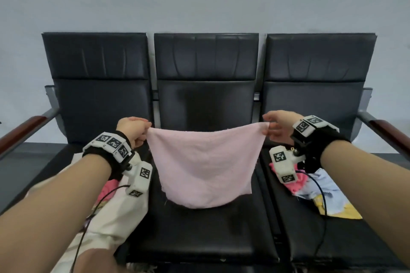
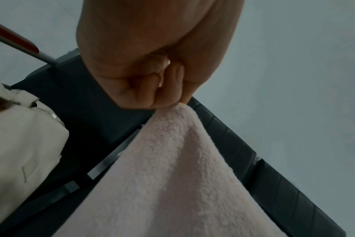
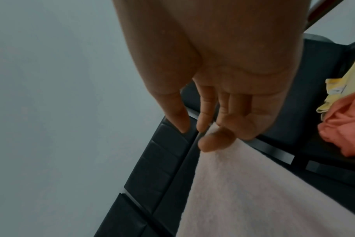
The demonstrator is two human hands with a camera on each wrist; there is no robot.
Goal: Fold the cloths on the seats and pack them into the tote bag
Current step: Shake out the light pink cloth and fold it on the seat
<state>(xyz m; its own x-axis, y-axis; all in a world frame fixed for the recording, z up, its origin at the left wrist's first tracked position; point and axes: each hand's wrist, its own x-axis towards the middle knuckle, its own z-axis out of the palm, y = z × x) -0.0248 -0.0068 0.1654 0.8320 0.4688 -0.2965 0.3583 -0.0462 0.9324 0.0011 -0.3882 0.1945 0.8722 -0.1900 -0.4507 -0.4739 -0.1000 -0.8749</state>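
Note:
A pale pink cloth (image 1: pixel 205 166) hangs spread in the air above the middle seat (image 1: pixel 199 235). My left hand (image 1: pixel 135 131) pinches its upper left corner, with the fingers curled into a fist (image 2: pixel 162 89) over the cloth (image 2: pixel 172 176). At the upper right corner my right hand (image 1: pixel 274 127) pinches the cloth (image 3: pixel 263 192) between thumb (image 3: pixel 215 141) and fingers. The cloth's lower edge sags just above the seat. A cream tote bag (image 1: pixel 115 213) lies on the left seat under my left forearm, with something pink showing inside it.
A heap of cloths, pink, light blue and yellow (image 1: pixel 319 193), lies on the right seat; it also shows in the right wrist view as an orange-pink cloth (image 3: pixel 347 129). The three black seats share wood-topped armrests (image 1: pixel 386 131) at each end. A grey wall stands behind.

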